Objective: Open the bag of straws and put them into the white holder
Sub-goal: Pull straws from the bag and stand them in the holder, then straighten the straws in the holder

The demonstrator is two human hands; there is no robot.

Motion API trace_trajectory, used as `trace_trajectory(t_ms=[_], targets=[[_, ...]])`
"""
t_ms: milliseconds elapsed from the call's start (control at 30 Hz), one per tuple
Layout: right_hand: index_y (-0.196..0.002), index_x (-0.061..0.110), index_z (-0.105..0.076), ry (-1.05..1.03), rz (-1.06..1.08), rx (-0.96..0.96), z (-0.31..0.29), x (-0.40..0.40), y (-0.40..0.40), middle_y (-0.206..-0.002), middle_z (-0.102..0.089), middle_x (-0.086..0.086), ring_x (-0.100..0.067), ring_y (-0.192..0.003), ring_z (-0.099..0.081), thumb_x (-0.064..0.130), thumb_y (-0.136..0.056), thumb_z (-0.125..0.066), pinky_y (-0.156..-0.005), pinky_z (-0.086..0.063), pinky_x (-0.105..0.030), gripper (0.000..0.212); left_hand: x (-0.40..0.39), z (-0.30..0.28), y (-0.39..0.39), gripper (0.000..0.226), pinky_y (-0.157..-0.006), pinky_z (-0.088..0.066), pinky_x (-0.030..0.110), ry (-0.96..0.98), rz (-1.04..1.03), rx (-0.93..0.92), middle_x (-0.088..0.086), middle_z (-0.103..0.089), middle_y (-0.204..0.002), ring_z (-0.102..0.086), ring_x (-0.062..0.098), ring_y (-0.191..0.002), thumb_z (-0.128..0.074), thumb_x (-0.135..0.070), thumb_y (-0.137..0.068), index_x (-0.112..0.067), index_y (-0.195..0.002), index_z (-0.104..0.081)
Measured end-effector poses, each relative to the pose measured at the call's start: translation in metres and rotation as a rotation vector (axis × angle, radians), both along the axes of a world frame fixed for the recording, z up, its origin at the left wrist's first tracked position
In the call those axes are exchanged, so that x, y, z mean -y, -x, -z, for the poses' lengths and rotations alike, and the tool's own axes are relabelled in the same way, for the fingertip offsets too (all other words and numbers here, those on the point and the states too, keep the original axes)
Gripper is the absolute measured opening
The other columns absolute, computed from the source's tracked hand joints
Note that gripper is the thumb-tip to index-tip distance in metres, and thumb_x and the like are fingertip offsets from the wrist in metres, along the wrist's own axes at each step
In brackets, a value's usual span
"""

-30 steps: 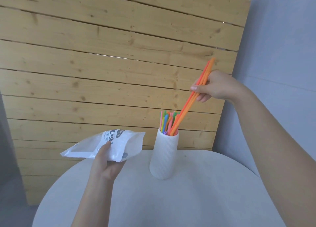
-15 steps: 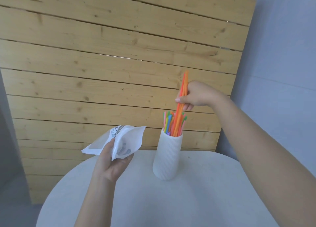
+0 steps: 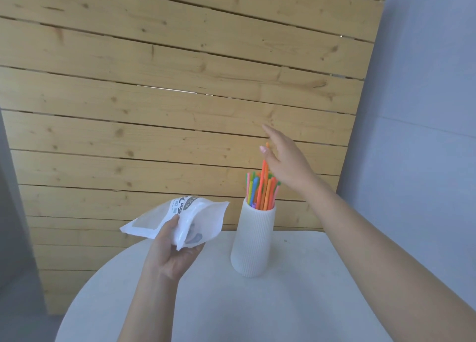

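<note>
A white ribbed holder (image 3: 253, 241) stands upright on the round white table (image 3: 283, 303), filled with colourful straws (image 3: 260, 188) in orange, green, blue, pink and yellow. One orange straw sticks up higher than the others. My right hand (image 3: 282, 159) hovers just above and right of the straw tips with its fingers spread and nothing in it. My left hand (image 3: 171, 249) grips a white plastic straw bag (image 3: 180, 219) held above the table's left side, left of the holder. The bag looks flat; I cannot see inside it.
A pale wooden slat wall (image 3: 154, 110) rises right behind the table. A grey-blue wall (image 3: 425, 110) stands at the right. The table's curved edge runs close on the left, near my left forearm.
My right hand lowered the orange straws into the holder and let go; it is now spread above them. My left hand has tilted the bag a little.
</note>
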State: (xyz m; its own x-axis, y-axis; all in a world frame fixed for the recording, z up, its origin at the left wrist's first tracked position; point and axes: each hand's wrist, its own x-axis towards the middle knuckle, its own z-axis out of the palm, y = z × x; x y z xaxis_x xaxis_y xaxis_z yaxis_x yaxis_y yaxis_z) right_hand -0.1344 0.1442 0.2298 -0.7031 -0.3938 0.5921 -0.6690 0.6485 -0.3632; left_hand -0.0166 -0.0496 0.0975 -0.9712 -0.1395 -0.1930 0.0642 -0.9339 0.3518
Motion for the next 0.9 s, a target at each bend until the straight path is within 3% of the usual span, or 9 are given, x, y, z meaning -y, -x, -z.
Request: trace_trajectory(t_ms=[200, 267, 400, 500, 567, 667, 733, 833, 900], targets=[[-0.132, 0.012, -0.051, -0.34, 0.083, 0.089, 0.031, -0.004, -0.006, -0.14, -0.052, -0.007, -0.024, -0.137, -0.037, 0.029, -0.102, -0.027, -0.108, -0.029, -0.034, 0.042, 0.001, 0.0, 0.0, 0.016, -0.06, -0.059, 0.035, -0.002, 0.004, 0.011, 0.007, -0.065, -0.096, -0.063, 0.022, -0.088, -0.05, -0.016, -0.095, -0.009, -0.105, -0.06], [-0.138, 0.014, -0.044, -0.42, 0.123, 0.051, 0.042, -0.008, -0.008, -0.145, -0.046, -0.003, -0.02, -0.142, -0.029, 0.032, -0.102, -0.022, -0.113, -0.021, -0.034, 0.046, 0.0, 0.0, -0.001, 0.015, -0.059, -0.059, 0.035, 0.014, 0.005, 0.012, 0.008, -0.065, -0.094, -0.063, 0.023, -0.087, -0.05, -0.016, -0.095, -0.009, -0.103, -0.061], [-0.145, 0.016, -0.034, -0.383, 0.162, -0.093, 0.046, -0.011, -0.011, -0.152, -0.037, -0.001, -0.015, -0.145, -0.021, 0.032, -0.102, -0.021, -0.117, -0.009, -0.033, 0.047, -0.001, 0.001, 0.0, 0.015, -0.057, -0.058, 0.037, 0.036, -0.003, 0.029, 0.009, -0.068, -0.091, -0.064, 0.024, -0.085, -0.053, -0.016, -0.093, -0.008, -0.101, -0.063], [-0.146, 0.017, -0.032, -0.445, 0.132, -0.061, 0.049, -0.01, -0.014, -0.153, -0.035, 0.001, -0.013, -0.146, -0.016, 0.034, -0.102, -0.021, -0.118, -0.006, -0.032, 0.048, -0.003, 0.003, 0.0, 0.016, -0.059, -0.059, 0.037, 0.056, -0.006, 0.018, 0.01, -0.069, -0.093, -0.065, 0.025, -0.086, -0.053, -0.017, -0.093, -0.008, -0.102, -0.063], [-0.144, 0.015, -0.036, -0.348, 0.129, -0.121, 0.048, -0.01, -0.02, -0.15, -0.039, 0.001, -0.015, -0.145, -0.019, 0.034, -0.101, -0.025, -0.116, -0.007, -0.033, 0.048, -0.004, 0.005, 0.001, 0.019, -0.063, -0.058, 0.033, 0.113, -0.001, -0.016, 0.007, -0.071, -0.087, -0.067, 0.023, -0.079, -0.051, -0.019, -0.094, -0.01, -0.095, -0.068], [-0.121, 0.012, -0.061, 0.092, 0.11, -0.3, 0.052, -0.004, -0.047, -0.121, -0.064, -0.001, -0.02, -0.121, -0.05, 0.027, -0.096, -0.039, -0.1, -0.031, -0.028, 0.037, -0.005, 0.005, 0.002, 0.038, -0.058, -0.057, 0.026, 0.197, -0.044, -0.093, 0.003, -0.074, -0.077, -0.071, 0.018, -0.066, -0.047, -0.022, -0.096, -0.013, -0.076, -0.077], [-0.106, 0.015, -0.067, 0.321, 0.019, -0.136, 0.063, 0.004, -0.069, -0.101, -0.066, 0.004, -0.013, -0.099, -0.056, 0.027, -0.094, -0.041, -0.084, -0.038, -0.019, 0.031, -0.009, 0.004, 0.002, 0.041, -0.056, -0.056, 0.027, 0.215, -0.045, -0.134, 0.003, -0.076, -0.08, -0.073, 0.018, -0.069, -0.046, -0.024, -0.097, -0.014, -0.074, -0.079], [-0.101, 0.02, -0.064, 0.489, -0.018, 0.242, 0.079, 0.017, -0.095, -0.096, -0.065, 0.007, -0.007, -0.088, -0.06, 0.032, -0.096, -0.046, -0.074, -0.042, -0.011, 0.023, -0.013, 0.003, 0.0, 0.044, -0.058, -0.057, 0.029, 0.227, -0.014, -0.188, 0.004, -0.077, -0.086, -0.074, 0.018, -0.075, -0.044, -0.026, -0.098, -0.015, -0.075, -0.08], [-0.1, 0.013, -0.064, 0.539, 0.012, 0.456, 0.087, 0.022, -0.101, -0.088, -0.066, 0.005, -0.012, -0.087, -0.064, 0.041, -0.095, -0.044, -0.079, -0.05, -0.022, 0.035, -0.016, 0.003, -0.002, 0.04, -0.065, -0.057, 0.031, 0.292, 0.01, -0.191, 0.006, -0.076, -0.096, -0.074, 0.021, -0.085, -0.045, -0.028, -0.098, -0.016, -0.084, -0.08]])
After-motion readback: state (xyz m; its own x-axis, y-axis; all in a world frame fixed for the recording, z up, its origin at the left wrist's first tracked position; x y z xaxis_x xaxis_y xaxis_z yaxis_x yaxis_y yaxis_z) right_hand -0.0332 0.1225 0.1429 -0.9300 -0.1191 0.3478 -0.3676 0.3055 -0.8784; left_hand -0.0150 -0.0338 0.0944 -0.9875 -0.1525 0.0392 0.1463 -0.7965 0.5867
